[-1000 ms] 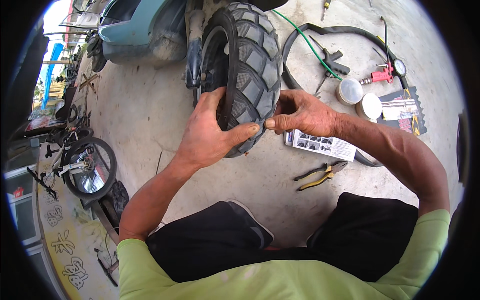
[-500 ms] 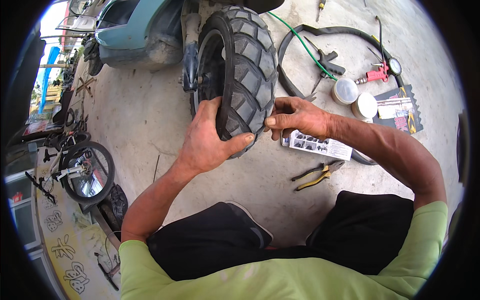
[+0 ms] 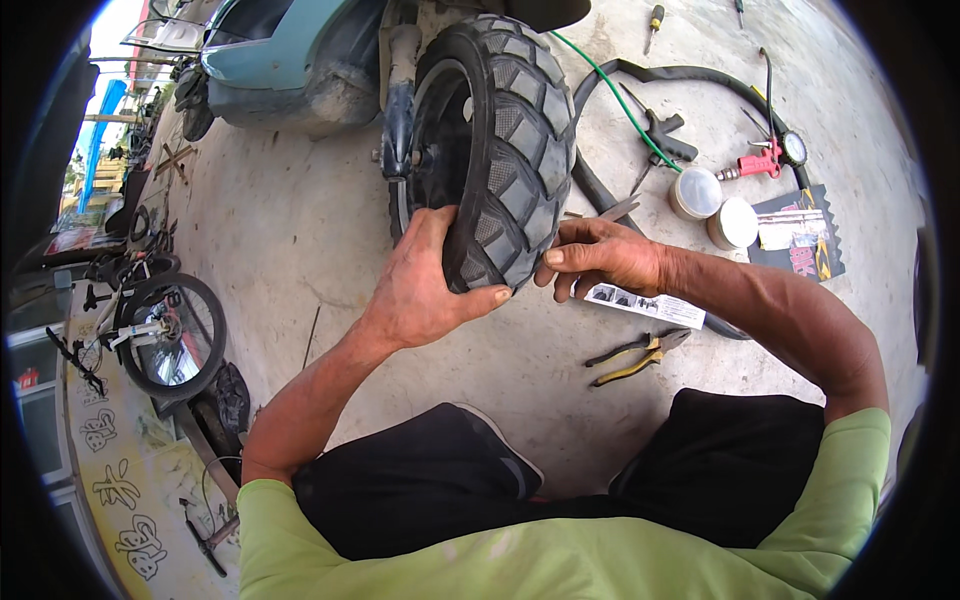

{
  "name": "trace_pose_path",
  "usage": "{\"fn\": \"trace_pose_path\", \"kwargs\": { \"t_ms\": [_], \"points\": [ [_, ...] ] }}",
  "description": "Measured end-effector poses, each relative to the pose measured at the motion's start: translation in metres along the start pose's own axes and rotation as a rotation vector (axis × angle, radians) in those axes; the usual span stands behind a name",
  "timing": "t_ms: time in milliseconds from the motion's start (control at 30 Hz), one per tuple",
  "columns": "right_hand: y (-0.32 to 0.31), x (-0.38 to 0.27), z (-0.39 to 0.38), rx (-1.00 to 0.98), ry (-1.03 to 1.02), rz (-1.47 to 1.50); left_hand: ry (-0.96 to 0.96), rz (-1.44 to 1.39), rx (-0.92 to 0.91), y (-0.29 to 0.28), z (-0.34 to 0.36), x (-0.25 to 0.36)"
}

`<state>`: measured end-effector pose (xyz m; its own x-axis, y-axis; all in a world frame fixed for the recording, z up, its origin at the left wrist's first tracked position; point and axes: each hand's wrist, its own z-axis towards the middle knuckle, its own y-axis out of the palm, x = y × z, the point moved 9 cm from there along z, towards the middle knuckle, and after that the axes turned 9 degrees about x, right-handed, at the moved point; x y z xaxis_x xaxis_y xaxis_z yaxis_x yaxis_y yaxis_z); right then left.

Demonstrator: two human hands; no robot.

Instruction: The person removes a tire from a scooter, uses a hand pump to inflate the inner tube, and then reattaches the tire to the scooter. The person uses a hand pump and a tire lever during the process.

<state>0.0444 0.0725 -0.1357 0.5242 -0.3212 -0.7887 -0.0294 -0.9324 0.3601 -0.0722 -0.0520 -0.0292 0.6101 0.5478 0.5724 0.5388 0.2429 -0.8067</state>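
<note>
A scooter wheel with a chunky-treaded black tyre [image 3: 525, 150] stands upright in front of me, still on its fork [image 3: 399, 115]. My left hand [image 3: 412, 285] is wrapped round the near left part of the tyre, the thumb across the tread and the fingers in by the rim, partly hidden. At the tyre's near right edge is my right hand [image 3: 610, 258], its fingers curled and thumb bent in against them. Whatever those fingertips hold, if anything, is hidden. Under that hand lies a printed sheet [image 3: 650, 307], and pliers with yellow-black handles [image 3: 637, 358] rest nearer me.
Right of the wheel lie a black inner tube [image 3: 690, 73], a T-handled tool [image 3: 668, 138], two round tubs [image 3: 695, 193] [image 3: 735, 224], a red inflator with gauge [image 3: 760, 160] and a dark packet [image 3: 800, 232]. A green hose [image 3: 625, 108] crosses there. The teal scooter body [image 3: 290, 80] stands far left, a bicycle [image 3: 170, 335] at left.
The view has shifted a little, so the wheel and floor items sit further right and slightly lower. Both hands keep nearly the same places at the tyre; the right fingers have moved slightly.
</note>
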Motion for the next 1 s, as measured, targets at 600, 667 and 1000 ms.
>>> {"fn": "trace_pose_path", "kwargs": {
  "t_ms": [600, 667, 1000],
  "points": [
    [0.005, 0.009, 0.003, 0.009, 0.061, 0.021, 0.012, 0.044, -0.018, 0.001, -0.011, -0.014],
    [0.008, 0.008, 0.003, 0.004, 0.063, 0.028, 0.015, 0.032, -0.026, 0.000, -0.012, -0.016],
    [0.007, 0.019, 0.009, 0.013, 0.087, 0.041, 0.039, 0.027, -0.030, 0.000, -0.013, -0.019]
  ]
}}
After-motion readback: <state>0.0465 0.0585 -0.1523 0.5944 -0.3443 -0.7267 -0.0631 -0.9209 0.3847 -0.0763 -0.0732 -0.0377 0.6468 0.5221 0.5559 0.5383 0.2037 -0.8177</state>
